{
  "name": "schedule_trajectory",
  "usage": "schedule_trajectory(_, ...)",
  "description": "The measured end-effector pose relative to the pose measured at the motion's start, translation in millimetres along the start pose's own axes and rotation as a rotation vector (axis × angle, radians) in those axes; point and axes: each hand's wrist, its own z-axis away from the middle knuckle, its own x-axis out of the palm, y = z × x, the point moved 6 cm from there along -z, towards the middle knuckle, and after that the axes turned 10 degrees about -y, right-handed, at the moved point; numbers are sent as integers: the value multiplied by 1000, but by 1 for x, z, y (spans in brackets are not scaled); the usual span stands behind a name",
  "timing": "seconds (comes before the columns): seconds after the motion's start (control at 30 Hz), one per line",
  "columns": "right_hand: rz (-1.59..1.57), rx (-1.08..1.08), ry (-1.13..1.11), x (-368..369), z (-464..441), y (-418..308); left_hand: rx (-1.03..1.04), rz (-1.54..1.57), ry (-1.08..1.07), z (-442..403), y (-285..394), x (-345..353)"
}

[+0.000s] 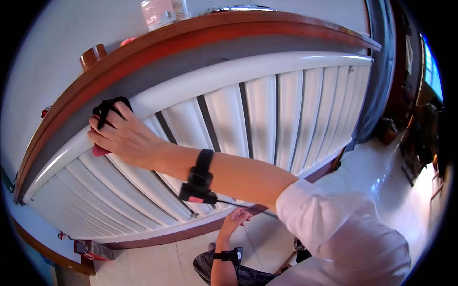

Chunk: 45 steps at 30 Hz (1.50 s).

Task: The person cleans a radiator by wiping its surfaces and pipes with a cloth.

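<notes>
My right hand [125, 137] reaches far to the left, fingers wrapped over a bunched cloth [101, 151] that shows black on top and dark pink underneath. It presses the cloth on the rounded white top rail of a radiator [226, 76]. White vertical slats with dark gaps run down below that rail. A black strap with a small device [198, 183] sits on my right wrist, and a thin dark cable trails from it. Lower down, my left hand [234, 218] hangs in front of the radiator's base with fingers curled, holding nothing visible. Its wrist also carries a strapped device [234, 255].
A brown wooden shelf [238, 24] overhangs the radiator, bearing a roll of brown tape [92, 57] and a pink package [157, 13]. On the tiled floor [167, 262], a small box [95, 249] stands at lower left. A dark curtain [379, 76] hangs at right.
</notes>
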Motion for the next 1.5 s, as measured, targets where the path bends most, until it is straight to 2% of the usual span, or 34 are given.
schedule_trajectory(0.1,-79,-12,-54,-3,42,8,-29,-19,-11,2,4,5)
schedule_trajectory(0.17,-61,-8,-261,-16,87,20,-28,-60,-26,0,0,3)
schedule_trajectory(0.3,-15,214,-481,-26,193,28,-48,-70,-20,-2,-3,4)
schedule_trajectory(0.33,33,100,-571,-26,218,27,-51,-96,-26,-2,-3,5)
schedule_trajectory(0.37,-58,137,-626,-29,239,26,-53,-94,-21,-4,0,3)
schedule_trajectory(0.4,-109,111,-805,-26,266,22,-64,-148,-33,-5,1,5)
schedule_trajectory(0.43,-124,107,-811,-27,290,27,-80,-197,-42,-3,0,7)
schedule_trajectory(0.47,676,-263,-779,-25,315,24,-53,-178,-42,-5,-7,4)
schedule_trajectory(0.53,1451,-656,-631,-24,319,25,-51,-172,-55,-6,-10,4)
schedule_trajectory(0.63,124,277,-627,-72,258,88,10,-116,-123,-10,-11,5)
schedule_trajectory(0.7,24,317,-488,-82,211,109,-87,-181,-89,-13,-16,7)
schedule_trajectory(0.77,116,233,-277,-87,188,119,-122,-219,-85,-13,-13,11)
schedule_trajectory(0.8,104,217,-259,-82,192,120,-107,-205,-79,-14,-16,10)
schedule_trajectory(0.83,105,196,-264,-78,198,113,-56,-254,-90,-15,-19,12)
schedule_trajectory(0.9,-7,390,-356,-67,222,101,33,-324,-89,-20,-16,12)
schedule_trajectory(0.97,-126,398,-396,-54,265,82,-76,-357,-66,-20,-22,10)
schedule_trajectory(1.07,-133,426,-556,-45,318,55,-101,-326,-63,-18,-17,10)
schedule_trajectory(1.13,-112,406,-624,-53,323,46,-112,-309,-64,-17,-18,12)
schedule_trajectory(1.23,-105,432,-560,-64,292,66,-119,-332,-84,-20,-28,11)
schedule_trajectory(1.3,-133,404,-396,-72,241,84,-108,-354,-106,-23,-30,16)
schedule_trajectory(1.37,52,215,-321,-74,186,93,-73,-423,-85,-25,-26,14)
schedule_trajectory(1.43,88,144,-325,-71,159,93,-49,-543,-38,-26,-30,10)
schedule_trajectory(1.5,160,120,-257,-63,171,90,-47,-581,-6,-18,-17,8)
